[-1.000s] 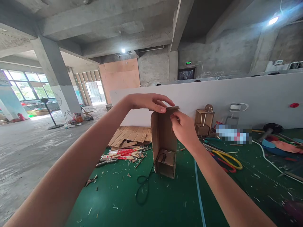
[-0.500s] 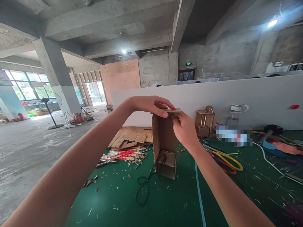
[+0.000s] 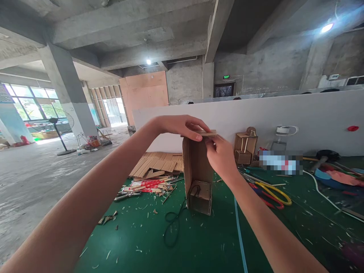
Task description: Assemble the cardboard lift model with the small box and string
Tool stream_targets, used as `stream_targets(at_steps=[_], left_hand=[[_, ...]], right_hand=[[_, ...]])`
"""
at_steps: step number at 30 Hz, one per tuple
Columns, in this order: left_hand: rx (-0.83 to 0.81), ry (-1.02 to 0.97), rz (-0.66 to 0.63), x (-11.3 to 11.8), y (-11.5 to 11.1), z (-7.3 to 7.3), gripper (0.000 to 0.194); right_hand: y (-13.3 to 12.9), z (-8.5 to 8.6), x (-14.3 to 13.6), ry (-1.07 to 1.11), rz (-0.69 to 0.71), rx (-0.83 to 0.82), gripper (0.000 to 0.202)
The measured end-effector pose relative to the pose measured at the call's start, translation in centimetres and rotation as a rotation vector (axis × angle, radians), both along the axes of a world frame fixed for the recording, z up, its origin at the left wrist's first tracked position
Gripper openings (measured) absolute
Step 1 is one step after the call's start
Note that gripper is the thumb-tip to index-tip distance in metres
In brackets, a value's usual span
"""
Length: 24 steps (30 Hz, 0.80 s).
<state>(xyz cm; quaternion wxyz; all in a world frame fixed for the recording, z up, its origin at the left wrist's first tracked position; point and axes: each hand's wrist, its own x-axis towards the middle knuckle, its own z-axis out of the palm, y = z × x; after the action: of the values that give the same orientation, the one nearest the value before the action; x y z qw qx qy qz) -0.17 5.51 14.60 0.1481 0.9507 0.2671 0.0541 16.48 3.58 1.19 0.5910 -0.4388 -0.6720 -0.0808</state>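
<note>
A tall, open-fronted cardboard box point(image 3: 199, 163) stands upright on the green table point(image 3: 136, 235), with a small compartment at its bottom. A dark cord point(image 3: 172, 227) runs from that compartment onto the table. Across the box's top lies a flat cardboard piece point(image 3: 209, 133). My left hand point(image 3: 187, 127) reaches over the top, thumb in front, gripping this piece. My right hand point(image 3: 221, 151) is pinched at the top right corner of the box, just under the piece; its fingertips are partly hidden.
Behind left are stacked cardboard sheets point(image 3: 159, 163) and a pile of sticks with red wrapping point(image 3: 150, 184). A smaller cardboard model point(image 3: 246, 148) stands behind right. Scissors with yellow handles point(image 3: 274, 192), a blue strip point(image 3: 240, 235) and a white cable point(image 3: 318, 189) lie on the right.
</note>
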Motion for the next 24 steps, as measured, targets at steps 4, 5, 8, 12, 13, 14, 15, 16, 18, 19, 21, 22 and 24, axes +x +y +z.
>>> stream_targets(at_steps=[4,5,8,12,13,14,15,16,18,19,21,22,24], left_hand=[[0.010,-0.003,0.015,0.0,0.0,-0.2,0.060],[0.024,-0.005,0.015,0.0,0.0,-0.3,0.060],[0.065,-0.015,-0.009,0.1,0.1,-0.5,0.056],[0.108,-0.025,-0.025,0.0,0.2,-0.9,0.053],[0.117,-0.029,-0.029,0.0,0.2,-1.0,0.053],[0.125,-0.035,-0.034,0.0,0.1,-1.1,0.054],[0.132,-0.042,-0.040,0.0,0.0,-1.2,0.055],[0.139,-0.050,-0.043,0.0,-0.1,-1.3,0.056],[0.159,-0.071,-0.029,-0.2,-0.5,-1.6,0.058],[0.178,-0.097,-0.013,-0.4,-0.7,-1.8,0.059],[0.239,-0.206,0.033,-0.9,-1.1,-2.4,0.060],[0.276,-0.284,0.056,-1.3,-1.3,-2.8,0.060],[0.341,-0.427,0.082,-2.2,-1.6,-3.8,0.058]], right_hand=[[-0.2,-0.2,0.2,0.041,0.046,-0.042,0.025],[-0.3,-0.2,0.2,0.049,0.060,-0.060,0.026],[-0.6,-0.1,0.4,0.053,0.067,-0.092,0.026],[-0.7,-0.1,0.5,0.054,0.082,-0.126,0.024],[-0.7,-0.1,0.4,0.059,0.094,-0.136,0.023],[-0.7,-0.1,0.4,0.065,0.102,-0.143,0.023],[-0.6,-0.1,0.4,0.069,0.105,-0.144,0.023],[-0.6,-0.1,0.4,0.067,0.103,-0.137,0.023],[-0.5,-0.1,0.5,0.051,0.087,-0.114,0.022],[-0.5,-0.1,0.5,0.040,0.078,-0.106,0.022],[-0.5,0.0,0.7,0.026,0.070,-0.105,0.022],[-0.5,0.0,0.7,0.027,0.072,-0.111,0.023],[-0.5,0.0,0.8,0.037,0.086,-0.128,0.023]])
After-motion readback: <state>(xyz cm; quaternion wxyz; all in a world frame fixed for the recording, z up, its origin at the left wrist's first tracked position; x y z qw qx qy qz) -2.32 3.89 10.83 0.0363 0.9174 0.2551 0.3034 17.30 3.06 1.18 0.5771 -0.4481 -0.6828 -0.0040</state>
